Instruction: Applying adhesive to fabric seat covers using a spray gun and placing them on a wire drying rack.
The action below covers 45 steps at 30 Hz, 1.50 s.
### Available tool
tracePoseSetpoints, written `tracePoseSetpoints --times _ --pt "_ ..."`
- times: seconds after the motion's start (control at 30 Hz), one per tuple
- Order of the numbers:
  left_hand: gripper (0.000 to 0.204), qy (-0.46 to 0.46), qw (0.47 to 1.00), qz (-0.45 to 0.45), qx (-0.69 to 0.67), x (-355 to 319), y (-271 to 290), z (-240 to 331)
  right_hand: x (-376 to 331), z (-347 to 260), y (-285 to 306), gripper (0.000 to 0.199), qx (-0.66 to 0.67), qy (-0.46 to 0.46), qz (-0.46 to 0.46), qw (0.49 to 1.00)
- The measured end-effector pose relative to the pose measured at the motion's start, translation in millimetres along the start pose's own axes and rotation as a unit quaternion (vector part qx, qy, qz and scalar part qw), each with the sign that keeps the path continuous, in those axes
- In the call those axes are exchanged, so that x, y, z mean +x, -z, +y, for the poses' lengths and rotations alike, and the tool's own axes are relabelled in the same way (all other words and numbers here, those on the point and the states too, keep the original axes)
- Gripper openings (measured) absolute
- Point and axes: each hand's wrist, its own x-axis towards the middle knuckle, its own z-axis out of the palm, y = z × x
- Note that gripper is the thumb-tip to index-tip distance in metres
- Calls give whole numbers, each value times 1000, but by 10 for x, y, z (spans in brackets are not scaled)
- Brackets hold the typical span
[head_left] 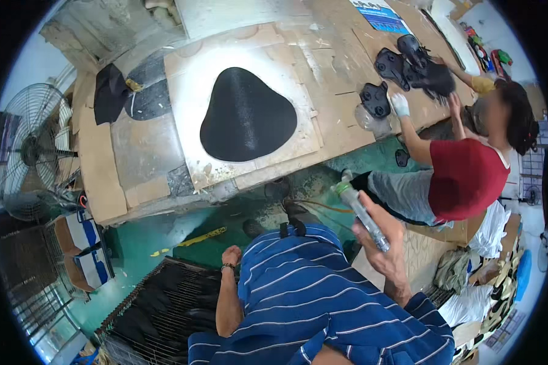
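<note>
A slim, metallic spray gun (362,213) with a green tip is in my right hand (380,240), fingers closed round its body, held above the floor short of the table. A thin orange hose (323,205) shows near it. My left hand (231,256), a bracelet on its wrist, hangs low beside my body, loosely curled with nothing visible in it. On the table, a large black rounded-triangle sheet (248,115) lies flat on a cardboard board (186,79) coated with white overspray. Neither hand touches the sheet.
A wire rack (112,322) with black pieces stands below my left hand. A large fan (31,146) is at left. At right, a person in a red top (469,176), one hand gloved, handles black molded parts (391,66) on the table. Dark fabric (109,94) lies at the table's left.
</note>
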Motion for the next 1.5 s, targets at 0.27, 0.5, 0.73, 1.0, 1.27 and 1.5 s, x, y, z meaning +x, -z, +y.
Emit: tracePoseSetpoints --times 0.27,0.5,0.73,1.0,1.27,1.5 --pt "28 70 997 12 -23 21 -18 212 -80 25 109 62 3 -2 -111 994" --pt "29 64 998 21 -6 -91 23 258 288 -108 -197 65 37 86 -102 990" --pt "23 -66 997 -28 17 52 89 -191 497 -21 -166 62 13 74 3 997" --pt "20 -121 919 -14 374 139 131 -193 321 60 4 64 -31 60 -18 998" --pt "33 -91 993 38 61 185 -97 551 155 100 177 80 -46 71 -103 991" --pt "33 -413 878 210 121 153 -710 2311 73 294 151 82 -1 77 -94 993"
